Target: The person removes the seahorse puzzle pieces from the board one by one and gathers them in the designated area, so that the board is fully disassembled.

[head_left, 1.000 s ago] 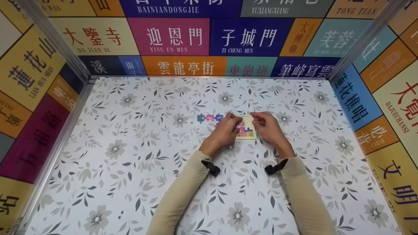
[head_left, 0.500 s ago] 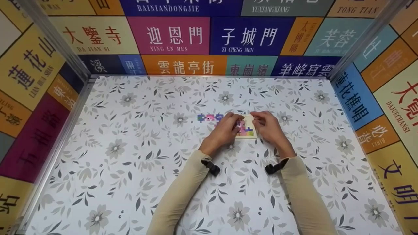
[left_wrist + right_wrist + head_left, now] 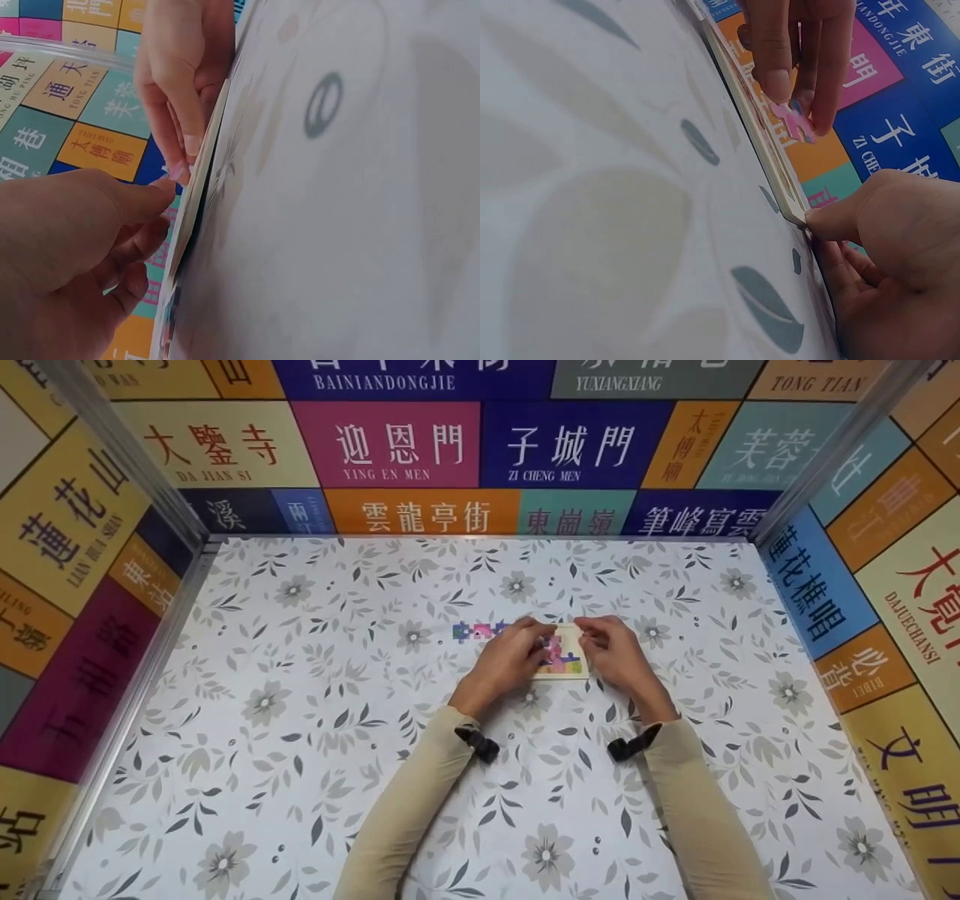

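Observation:
In the head view a shallow puzzle tray lies right of the table's middle, with colourful pieces set in its lower part and a bare cream area above. My left hand is over the tray's left side. The right wrist view shows its thumb and fingers pinching a pink jigsaw piece, tilted just above the tray. At the tray's right edge, my right hand grips the frame near the upper corner, thumb against the rim and the other fingers curled beside it.
Loose jigsaw pieces lie in a row left of the tray, partly hidden by the left hand. A white floral cloth covers the table. Panels with printed characters enclose its back and sides.
My left hand has shifted slightly left and now covers more of the loose pieces. The right hand and the tray stay in place.

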Demonstrator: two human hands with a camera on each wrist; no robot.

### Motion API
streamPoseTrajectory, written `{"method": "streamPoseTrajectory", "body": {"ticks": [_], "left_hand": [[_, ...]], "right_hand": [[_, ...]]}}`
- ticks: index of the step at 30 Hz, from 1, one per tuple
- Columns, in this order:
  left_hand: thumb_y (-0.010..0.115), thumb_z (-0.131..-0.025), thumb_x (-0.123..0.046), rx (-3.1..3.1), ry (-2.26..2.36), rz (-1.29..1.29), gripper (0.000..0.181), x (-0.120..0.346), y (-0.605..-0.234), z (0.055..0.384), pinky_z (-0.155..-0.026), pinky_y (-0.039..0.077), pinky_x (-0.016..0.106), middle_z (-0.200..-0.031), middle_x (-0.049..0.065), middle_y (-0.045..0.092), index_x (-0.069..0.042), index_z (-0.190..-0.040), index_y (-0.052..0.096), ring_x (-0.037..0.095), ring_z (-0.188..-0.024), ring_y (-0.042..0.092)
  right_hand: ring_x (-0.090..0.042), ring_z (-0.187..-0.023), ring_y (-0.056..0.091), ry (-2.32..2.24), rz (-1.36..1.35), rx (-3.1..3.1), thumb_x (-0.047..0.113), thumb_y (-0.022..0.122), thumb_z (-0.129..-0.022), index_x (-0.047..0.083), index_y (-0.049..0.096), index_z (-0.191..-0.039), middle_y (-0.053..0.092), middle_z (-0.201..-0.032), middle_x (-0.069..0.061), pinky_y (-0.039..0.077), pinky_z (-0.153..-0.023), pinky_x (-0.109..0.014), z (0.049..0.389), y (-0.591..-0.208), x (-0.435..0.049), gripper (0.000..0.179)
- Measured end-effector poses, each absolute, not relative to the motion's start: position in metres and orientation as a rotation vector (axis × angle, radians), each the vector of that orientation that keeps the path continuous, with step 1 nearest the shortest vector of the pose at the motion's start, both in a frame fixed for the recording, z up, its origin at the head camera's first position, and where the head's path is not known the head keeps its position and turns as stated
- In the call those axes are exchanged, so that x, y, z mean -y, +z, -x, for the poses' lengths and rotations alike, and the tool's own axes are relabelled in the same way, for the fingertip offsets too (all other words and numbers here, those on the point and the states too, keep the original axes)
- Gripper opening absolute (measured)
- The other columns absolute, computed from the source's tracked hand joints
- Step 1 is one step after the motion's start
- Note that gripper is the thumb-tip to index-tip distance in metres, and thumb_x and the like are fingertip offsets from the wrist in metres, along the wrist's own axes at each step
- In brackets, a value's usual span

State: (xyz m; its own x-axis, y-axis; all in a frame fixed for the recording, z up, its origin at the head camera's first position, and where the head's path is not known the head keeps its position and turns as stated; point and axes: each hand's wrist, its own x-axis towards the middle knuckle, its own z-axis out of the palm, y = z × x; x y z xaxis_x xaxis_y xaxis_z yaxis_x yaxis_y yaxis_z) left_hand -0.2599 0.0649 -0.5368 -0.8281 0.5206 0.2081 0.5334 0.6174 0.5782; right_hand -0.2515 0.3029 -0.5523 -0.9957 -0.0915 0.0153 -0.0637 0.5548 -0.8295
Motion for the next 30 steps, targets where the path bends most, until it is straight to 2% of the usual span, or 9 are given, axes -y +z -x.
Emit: {"method": "streamPoseTrajectory", "body": {"ticks": [4,9,14,21,30], "left_hand": [[0.070,-0.105,-0.016,2.791,-1.046,0.902,0.039,-0.057,-0.535,0.262,-0.094,0.059,0.036,-0.133,0.006,0.070,-0.012,-0.144,0.070,0.017,-0.106,0.071],[0.071,-0.106,-0.020,2.776,-1.113,0.879,0.039,-0.042,-0.531,0.263,-0.090,0.060,0.035,-0.133,0.005,0.069,-0.012,-0.145,0.068,0.016,-0.105,0.072],[0.071,-0.106,-0.016,2.723,-1.182,0.887,0.040,-0.025,-0.528,0.263,-0.091,0.059,0.037,-0.133,0.009,0.070,-0.009,-0.145,0.068,0.020,-0.105,0.070],[0.074,-0.104,-0.017,2.711,-1.203,0.844,0.040,-0.002,-0.530,0.265,-0.098,0.060,0.039,-0.138,0.010,0.069,-0.007,-0.142,0.069,0.023,-0.113,0.073],[0.075,-0.103,-0.016,2.741,-1.151,0.787,0.039,0.022,-0.531,0.265,-0.096,0.059,0.040,-0.138,0.008,0.065,-0.009,-0.141,0.070,0.021,-0.111,0.070]], "right_hand": [[-0.031,-0.122,0.063,-1.463,0.137,-2.734,0.006,0.060,-0.108,0.004,0.066,-0.147,0.061,-0.134,-0.021,0.053,-0.112,-0.045,0.251,-0.553,-0.304,0.039],[-0.033,-0.124,0.062,-1.467,0.145,-2.726,0.007,0.060,-0.109,0.005,0.065,-0.148,0.061,-0.135,-0.022,0.051,-0.115,-0.048,0.251,-0.554,-0.304,0.040],[-0.032,-0.124,0.062,-1.470,0.140,-2.724,0.007,0.060,-0.109,0.005,0.064,-0.149,0.061,-0.135,-0.022,0.050,-0.115,-0.047,0.251,-0.553,-0.304,0.041],[-0.030,-0.123,0.063,-1.462,0.133,-2.727,0.007,0.060,-0.109,0.005,0.064,-0.149,0.061,-0.135,-0.020,0.052,-0.113,-0.045,0.251,-0.553,-0.303,0.041],[-0.029,-0.124,0.062,-1.449,0.120,-2.723,0.007,0.060,-0.109,0.005,0.063,-0.150,0.060,-0.137,-0.019,0.052,-0.114,-0.045,0.251,-0.552,-0.303,0.041]]}}
